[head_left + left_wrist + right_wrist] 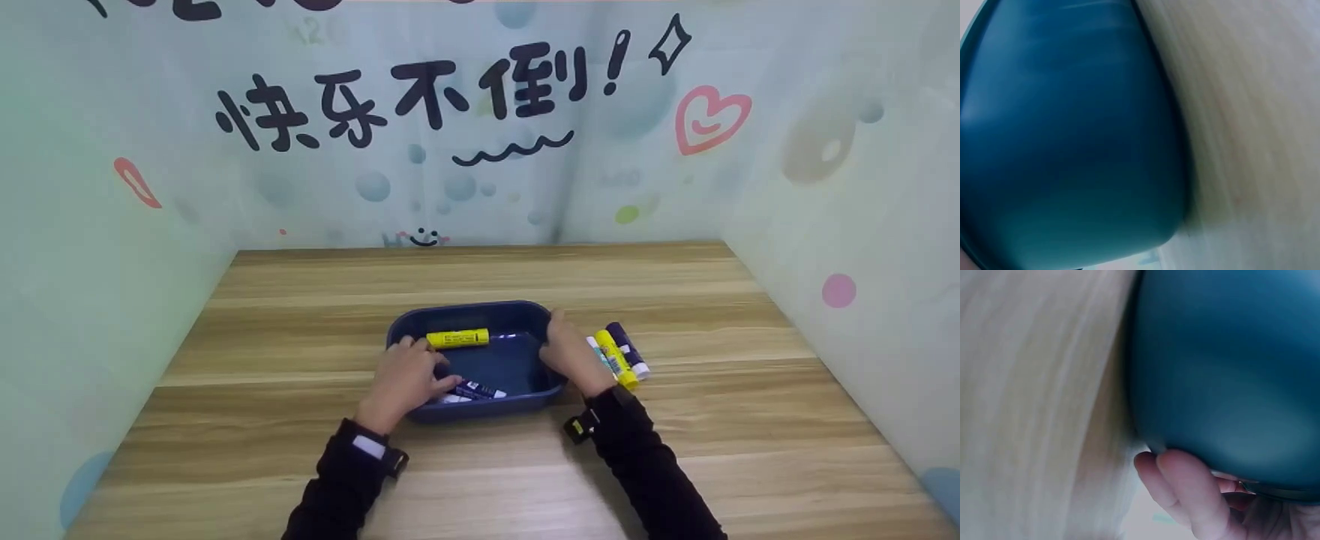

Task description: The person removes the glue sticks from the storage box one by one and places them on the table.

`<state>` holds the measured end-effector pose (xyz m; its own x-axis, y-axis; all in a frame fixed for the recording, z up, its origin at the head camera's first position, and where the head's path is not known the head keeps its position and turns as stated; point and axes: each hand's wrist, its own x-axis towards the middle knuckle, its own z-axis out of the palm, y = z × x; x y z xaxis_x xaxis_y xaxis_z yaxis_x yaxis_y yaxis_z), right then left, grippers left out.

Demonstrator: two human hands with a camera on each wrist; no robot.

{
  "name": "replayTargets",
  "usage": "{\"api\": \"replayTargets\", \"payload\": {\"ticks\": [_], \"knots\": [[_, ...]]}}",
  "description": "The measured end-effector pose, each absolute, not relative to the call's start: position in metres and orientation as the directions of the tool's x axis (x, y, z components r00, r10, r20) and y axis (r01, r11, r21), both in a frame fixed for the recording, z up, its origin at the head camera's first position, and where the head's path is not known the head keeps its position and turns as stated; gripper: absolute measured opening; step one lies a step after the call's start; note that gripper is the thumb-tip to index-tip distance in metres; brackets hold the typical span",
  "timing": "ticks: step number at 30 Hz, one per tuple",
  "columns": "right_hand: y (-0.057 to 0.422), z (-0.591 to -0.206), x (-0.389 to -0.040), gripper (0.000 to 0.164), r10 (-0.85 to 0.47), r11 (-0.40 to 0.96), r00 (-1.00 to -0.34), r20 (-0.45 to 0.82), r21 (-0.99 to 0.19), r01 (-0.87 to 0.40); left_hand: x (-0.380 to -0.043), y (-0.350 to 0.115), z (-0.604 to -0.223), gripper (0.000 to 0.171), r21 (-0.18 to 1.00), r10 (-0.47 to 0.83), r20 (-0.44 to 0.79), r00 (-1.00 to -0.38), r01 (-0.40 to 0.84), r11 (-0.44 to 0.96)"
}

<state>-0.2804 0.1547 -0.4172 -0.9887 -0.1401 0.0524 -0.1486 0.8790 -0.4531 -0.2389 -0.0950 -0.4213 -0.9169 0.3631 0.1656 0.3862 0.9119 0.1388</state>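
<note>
A dark blue plastic tub [469, 409] stands on the table, with a yellow glue stick [457, 339] lying at its back wall. Near the front wall are a dark purple glue stick [480, 389] and a whitish stick [454, 399]. My left hand [405, 379] reaches over the tub's left side, thumb close to the dark stick; its fingertips are partly hidden, so whether they hold anything is unclear. At the other end my right hand [574, 352] grips the tub's rim, with fingers [1190, 486] against the outer wall in the right wrist view.
Right of the tub lie a yellow glue stick [616, 358], a purple one with a white cap [628, 350] and a white-and-teal stick [595, 349], partly behind my right hand. A printed backdrop [480, 187] closes off the wood-grain table [300, 292] at the back and sides.
</note>
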Motion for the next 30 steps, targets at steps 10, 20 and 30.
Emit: {"api": "replayTargets", "payload": {"ticks": [10, 20, 30], "knots": [[0.1535, -0.4173, -0.2812, 0.059, -0.127, 0.880, -0.991, 0.032, -0.458, -0.128, -0.2384, -0.0958, -0.4164, 0.043, 0.118, 0.418, 0.078, -0.905, 0.424, 0.898], [0.1529, -0.4176, -0.2820, 0.061, -0.140, 0.876, -0.989, 0.042, -0.461, -0.144, -0.2404, -0.0984, -0.4182, 0.033, 0.233, 0.463, 0.162, -0.872, 0.489, 0.840], [0.1540, -0.4180, -0.2830, 0.063, -0.137, 0.871, -0.990, 0.023, -0.474, -0.132, -0.2448, -0.0977, -0.4203, 0.027, 0.389, 0.364, 0.250, -0.897, 0.437, 0.811]]}}
